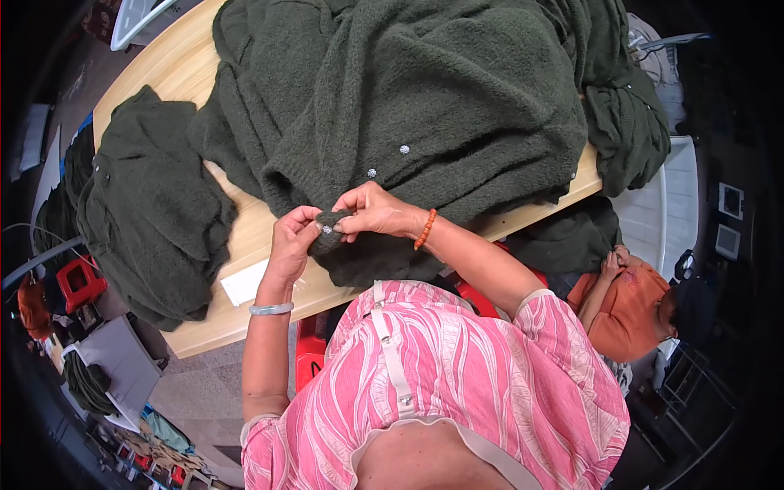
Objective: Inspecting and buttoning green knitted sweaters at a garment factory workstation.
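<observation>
Green knit garment [433, 114] | left grip [291, 241], right grip [374, 212]: both pinching | button [327, 229] between

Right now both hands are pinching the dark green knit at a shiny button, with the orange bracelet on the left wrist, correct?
Not quite: the head view shows the orange bracelet on the right wrist. The left hand and right hand do pinch the knit at the button.
</observation>
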